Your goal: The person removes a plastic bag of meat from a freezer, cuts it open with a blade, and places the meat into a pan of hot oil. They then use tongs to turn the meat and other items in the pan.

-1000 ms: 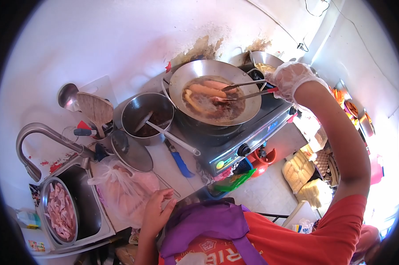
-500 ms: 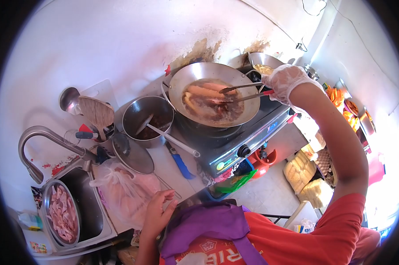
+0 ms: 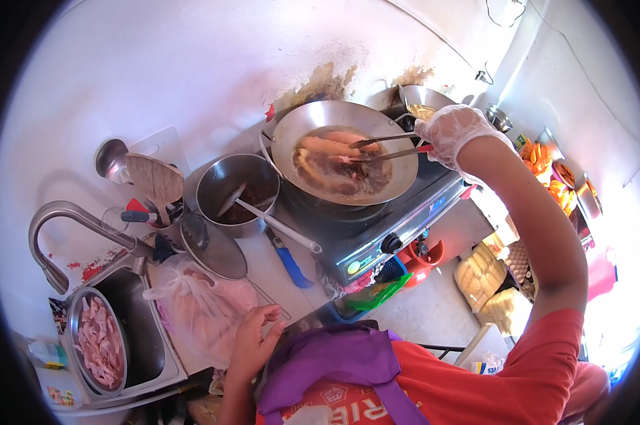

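Note:
My right hand (image 3: 450,134), in a clear plastic glove, is closed round a pair of metal tongs (image 3: 389,154) with red on the handle. The tongs' tips reach into a wide wok (image 3: 292,127) on the stove, among long orange-brown pieces of food (image 3: 334,145) lying in bubbling oil. What lies between the tips I cannot make out. Bare and empty, my left hand (image 3: 255,340) has its fingers apart, near a filled translucent plastic bag (image 3: 196,301) on the counter.
A saucepan (image 3: 206,180) with a long-handled utensil stands left of the stove (image 3: 377,244), near a lid (image 3: 210,244) and a blue-handled knife (image 3: 289,261). Raw meat strips fill a metal bowl (image 3: 124,340) at the sink (image 3: 167,347). A second pan (image 3: 419,95) stands behind.
My right hand and the tongs have shifted slightly left, and the tips have moved a little within the wok. My left hand stays in place.

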Action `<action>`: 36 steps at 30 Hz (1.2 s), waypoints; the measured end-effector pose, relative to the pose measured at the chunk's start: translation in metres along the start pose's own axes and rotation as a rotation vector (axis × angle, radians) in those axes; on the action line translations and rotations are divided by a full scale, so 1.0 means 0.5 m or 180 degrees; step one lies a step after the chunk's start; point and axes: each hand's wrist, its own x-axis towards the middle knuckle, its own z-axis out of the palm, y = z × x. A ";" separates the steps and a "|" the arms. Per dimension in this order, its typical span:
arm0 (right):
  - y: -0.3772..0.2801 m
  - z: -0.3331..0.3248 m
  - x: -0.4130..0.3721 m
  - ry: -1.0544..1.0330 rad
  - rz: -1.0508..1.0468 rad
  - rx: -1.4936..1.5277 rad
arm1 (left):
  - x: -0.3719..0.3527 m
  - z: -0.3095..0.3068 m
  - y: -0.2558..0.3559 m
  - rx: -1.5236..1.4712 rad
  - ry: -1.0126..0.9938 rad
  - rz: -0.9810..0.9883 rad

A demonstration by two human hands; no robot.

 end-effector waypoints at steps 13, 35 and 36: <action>0.014 -0.011 -0.016 -0.0116 -0.0050 0.0030 | 0.003 -0.011 0.008 0.0044 0.0031 -0.0035; 0.097 0.009 -0.026 -0.0155 -0.0099 0.0888 | -0.001 -0.012 0.006 0.0024 0.0010 -0.0126; 0.102 0.013 -0.028 -0.0195 0.0048 0.0875 | 0.000 -0.012 0.005 0.0051 -0.0005 -0.0099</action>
